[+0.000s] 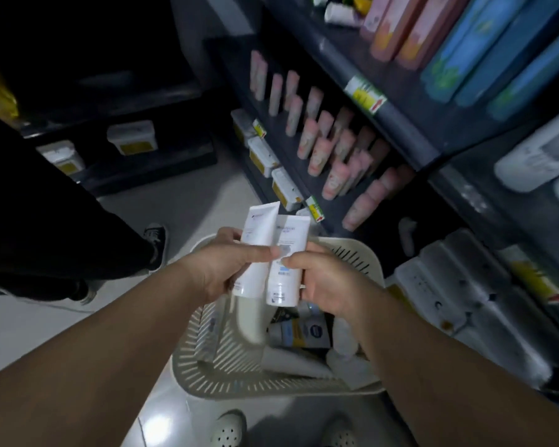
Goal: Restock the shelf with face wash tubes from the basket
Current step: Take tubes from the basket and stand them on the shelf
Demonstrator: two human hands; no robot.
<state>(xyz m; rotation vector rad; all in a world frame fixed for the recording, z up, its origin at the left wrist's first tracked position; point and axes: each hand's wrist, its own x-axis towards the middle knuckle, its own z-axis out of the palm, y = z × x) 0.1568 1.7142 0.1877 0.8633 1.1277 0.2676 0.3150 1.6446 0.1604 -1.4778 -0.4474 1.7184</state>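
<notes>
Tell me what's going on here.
A person stands over a slotted basket, holding two face wash tubes above it. The left hand grips the left white tube, and the right hand grips the right white tube. More products lie in the basket. Neither tube has reached the shelf, where pink tubes stand.

Both bare forearms reach forward from the lower frame and converge at centre. Left hand (220, 272): fingers curled round the taller white plastic tube (259, 227), thumb laid across its front. Right hand (326, 282): grips the shorter white plastic tube (291, 235), thumb on its front. Hands close together, thumb tips nearly meeting.
</notes>
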